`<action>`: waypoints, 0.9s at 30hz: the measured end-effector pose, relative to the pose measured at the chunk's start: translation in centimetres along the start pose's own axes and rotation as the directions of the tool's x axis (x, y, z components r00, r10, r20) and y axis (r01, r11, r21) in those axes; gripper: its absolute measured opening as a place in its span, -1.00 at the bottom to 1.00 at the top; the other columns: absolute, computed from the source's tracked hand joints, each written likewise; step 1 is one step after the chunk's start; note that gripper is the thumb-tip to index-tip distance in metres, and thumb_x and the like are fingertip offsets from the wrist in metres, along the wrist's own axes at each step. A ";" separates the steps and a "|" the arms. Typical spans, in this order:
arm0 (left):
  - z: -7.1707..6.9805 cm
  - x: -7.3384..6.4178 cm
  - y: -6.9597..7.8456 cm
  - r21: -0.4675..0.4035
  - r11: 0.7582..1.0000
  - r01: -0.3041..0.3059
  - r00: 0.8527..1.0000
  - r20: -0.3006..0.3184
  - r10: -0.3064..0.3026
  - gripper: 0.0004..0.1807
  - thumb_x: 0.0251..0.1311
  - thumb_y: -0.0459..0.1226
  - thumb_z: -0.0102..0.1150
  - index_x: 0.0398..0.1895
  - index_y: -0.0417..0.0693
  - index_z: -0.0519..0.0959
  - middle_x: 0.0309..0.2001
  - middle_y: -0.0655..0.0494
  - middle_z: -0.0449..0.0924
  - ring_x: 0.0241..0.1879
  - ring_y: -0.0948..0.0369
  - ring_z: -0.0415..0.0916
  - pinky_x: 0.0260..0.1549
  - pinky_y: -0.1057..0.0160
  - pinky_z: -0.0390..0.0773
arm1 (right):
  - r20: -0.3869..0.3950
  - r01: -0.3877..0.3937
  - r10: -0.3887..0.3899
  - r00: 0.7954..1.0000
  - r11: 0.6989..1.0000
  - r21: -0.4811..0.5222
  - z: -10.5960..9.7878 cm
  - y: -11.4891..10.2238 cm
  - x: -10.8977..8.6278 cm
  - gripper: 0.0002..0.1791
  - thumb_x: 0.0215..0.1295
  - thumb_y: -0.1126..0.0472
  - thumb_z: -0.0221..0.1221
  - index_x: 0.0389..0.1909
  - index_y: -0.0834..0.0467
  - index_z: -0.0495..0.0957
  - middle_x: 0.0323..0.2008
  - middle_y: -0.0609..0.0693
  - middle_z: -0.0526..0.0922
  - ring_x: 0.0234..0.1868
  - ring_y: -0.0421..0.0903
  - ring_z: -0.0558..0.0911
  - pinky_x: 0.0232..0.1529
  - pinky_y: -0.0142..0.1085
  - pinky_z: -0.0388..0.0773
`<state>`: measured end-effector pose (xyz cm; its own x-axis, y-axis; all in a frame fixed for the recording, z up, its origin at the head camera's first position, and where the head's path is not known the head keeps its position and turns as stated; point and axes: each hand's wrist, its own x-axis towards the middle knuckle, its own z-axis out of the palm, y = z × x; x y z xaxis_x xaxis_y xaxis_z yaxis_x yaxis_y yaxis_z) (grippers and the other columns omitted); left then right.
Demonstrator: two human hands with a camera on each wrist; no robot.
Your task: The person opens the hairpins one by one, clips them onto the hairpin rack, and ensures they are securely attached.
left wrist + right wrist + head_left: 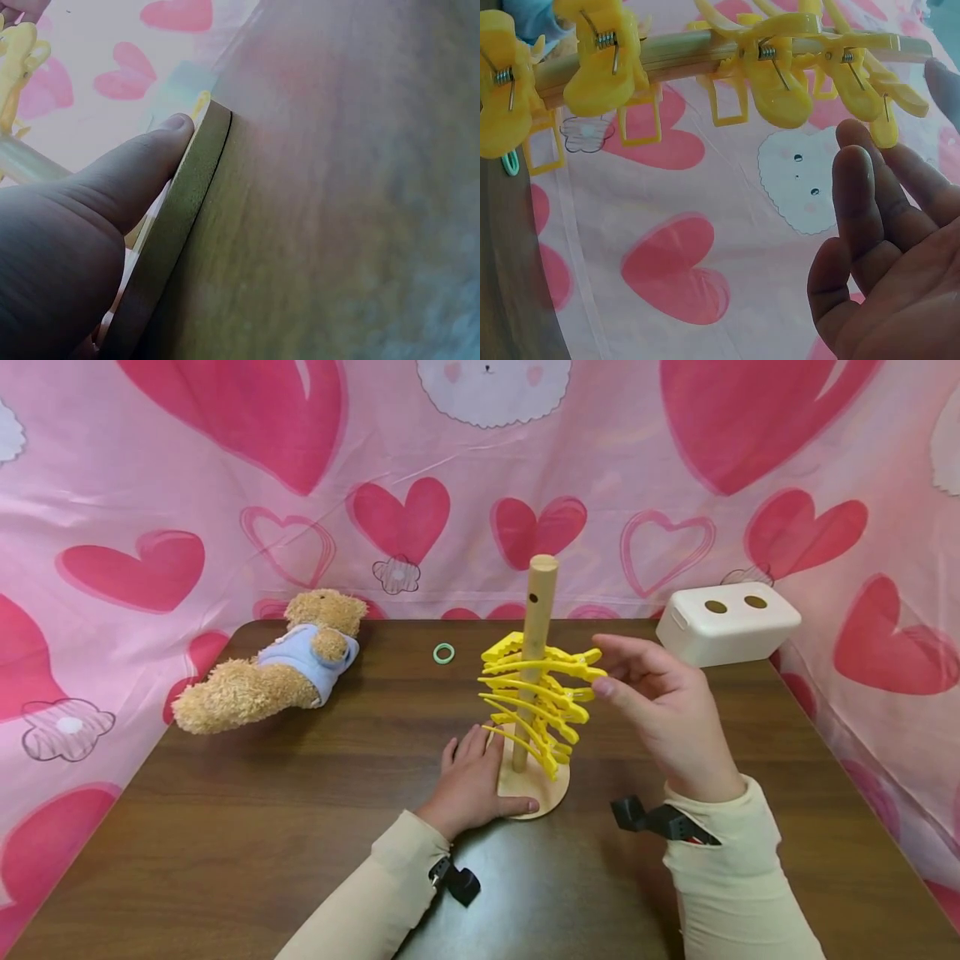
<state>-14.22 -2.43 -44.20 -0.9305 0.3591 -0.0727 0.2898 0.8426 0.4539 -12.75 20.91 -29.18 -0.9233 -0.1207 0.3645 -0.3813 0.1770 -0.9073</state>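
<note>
A wooden post (540,597) rises from a round wooden base (551,789). Several yellow plastic clips (543,670) are clamped on the post one above another, their springs visible in the right wrist view. My left hand (472,781) rests on the base with its thumb (161,142) along the rim. Beside the handle ends of the top clips, my right hand (667,706) is held up, thumb and forefinger spread apart. In the right wrist view, that hand's fingertips (853,161) are right by the end clip's handle (885,131).
A teddy bear (300,664) in a blue top lies at the back left of the brown table (300,852). Behind the post is a small green ring (443,652). A white box (731,627) with two round holes stands at the back right, before a heart-patterned cloth (465,460).
</note>
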 end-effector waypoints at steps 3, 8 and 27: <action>0.0 0.0 0.0 0.000 1.000 -0.001 1.000 -0.001 0.001 0.31 -0.12 0.47 0.29 0.59 -0.05 0.07 0.56 -0.06 0.03 0.57 -0.03 -0.16 0.42 -0.24 -0.21 | 0.004 0.009 -0.009 1.000 0.999 0.045 -0.2 0.1 0.0 -0.59 0.35 0.33 0.27 0.22 0.24 0.56 -0.07 0.12 0.64 -0.10 -0.01 0.57 -0.09 -0.40 0.59; 0.0 0.0 0.0 -0.003 1.000 0.002 1.000 0.004 -0.002 0.31 -0.12 0.47 0.29 0.60 -0.05 0.06 0.56 -0.05 0.02 0.57 -0.02 -0.17 0.42 -0.24 -0.21 | -0.004 -0.011 0.011 1.000 1.000 -0.004 -0.6 0.5 0.2 -0.65 0.42 0.27 0.21 0.17 0.26 0.57 -0.03 0.08 0.67 -0.13 -0.03 0.61 -0.05 -0.41 0.59; -0.3 0.0 0.0 -0.009 1.000 0.004 1.000 0.025 -0.004 0.31 -0.12 0.46 0.31 0.61 -0.03 0.04 0.58 -0.05 -0.01 0.57 -0.03 -0.18 0.43 -0.24 -0.22 | -0.102 -0.145 0.125 0.987 0.967 -0.212 -6.2 6.3 2.2 -0.70 0.43 0.13 0.22 0.08 0.17 0.64 -0.21 -0.23 0.71 -0.23 -0.19 0.61 -0.17 -0.54 0.52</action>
<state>-14.33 -2.52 -43.91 -0.9257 0.3656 -0.0969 0.2837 0.8407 0.4612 -17.50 27.78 -32.75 -0.9636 0.0026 0.2672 -0.2445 0.3952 -0.8854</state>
